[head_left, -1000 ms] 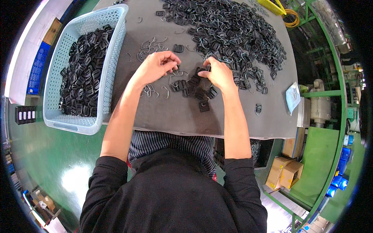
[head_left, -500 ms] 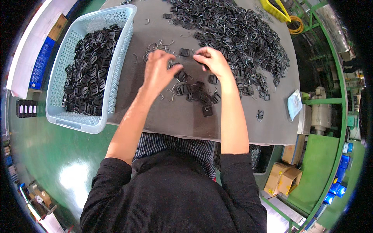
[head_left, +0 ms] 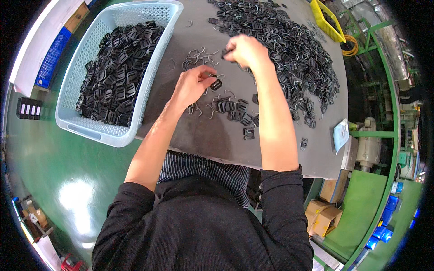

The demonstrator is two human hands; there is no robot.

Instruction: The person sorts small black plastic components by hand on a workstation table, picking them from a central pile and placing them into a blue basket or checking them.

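My left hand point(head_left: 192, 86) is closed in a pinch on a small black plastic buckle point(head_left: 217, 84), just above the grey tabletop point(head_left: 181, 131). Farther out and to the right, my right hand point(head_left: 248, 50) is slightly blurred. Its fingertips are closed on another black buckle point(head_left: 224, 53). Bent metal wire hooks point(head_left: 196, 58) lie in a loose heap beyond my left hand. Nearer to me, between my forearms, several black buckles point(head_left: 226, 106) are scattered with a few hooks among them.
A light blue plastic basket point(head_left: 90, 134) filled with black buckles stands at the left. A big pile of buckles with wire hooks point(head_left: 289, 49) covers the far right of the table. Beyond it sits a yellow basket point(head_left: 323, 22). A pale blue packet point(head_left: 341, 134) lies at the right edge.
The view has shifted slightly. My right hand has moved away from me, carrying a black piece. My left hand's fingers have closed on a buckle.
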